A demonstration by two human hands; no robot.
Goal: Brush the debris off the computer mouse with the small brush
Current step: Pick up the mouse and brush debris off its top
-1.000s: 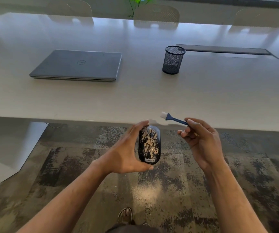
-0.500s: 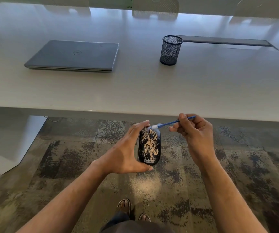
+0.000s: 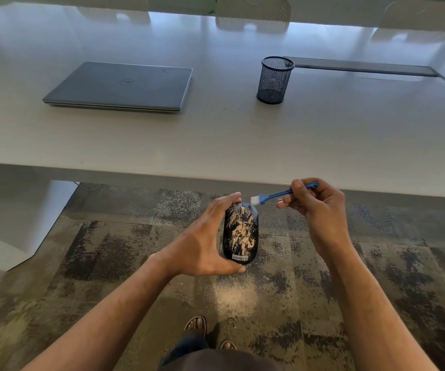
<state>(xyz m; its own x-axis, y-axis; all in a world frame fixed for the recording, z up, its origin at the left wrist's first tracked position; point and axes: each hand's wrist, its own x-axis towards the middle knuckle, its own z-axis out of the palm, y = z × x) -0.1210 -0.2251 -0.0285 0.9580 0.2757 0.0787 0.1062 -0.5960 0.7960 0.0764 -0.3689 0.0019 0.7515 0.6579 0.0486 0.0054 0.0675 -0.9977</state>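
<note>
From the camera on my head, looking down past the table edge: my left hand (image 3: 205, 245) grips the mouse (image 3: 240, 231) from its left side, fingers curled over the front end and thumb tucked under the rear end, where the printed brand label sits. The mouse is held in the air over the carpet (image 3: 109, 253), just this side of the table (image 3: 242, 145), and its dark top is streaked with pale, sandy debris (thickest down the middle). The scroll wheel points away from me.

My right hand (image 3: 315, 207) is just to the right of the mouse, a little higher, fingers curled and pinching the blue handle of the small brush (image 3: 275, 195). The handle slants up to the right and its end pokes out past my fingers. The white bristles point left and down, right at the mouse's front right corner; whether they touch it I cannot tell.

Beyond my hands, on the table, a closed laptop (image 3: 119, 87) lies ahead of my left hand and a black mesh cup (image 3: 274, 80) stands ahead of my right, well apart from each other. Below my arms, my sandalled feet (image 3: 197, 324) show on the carpet.
</note>
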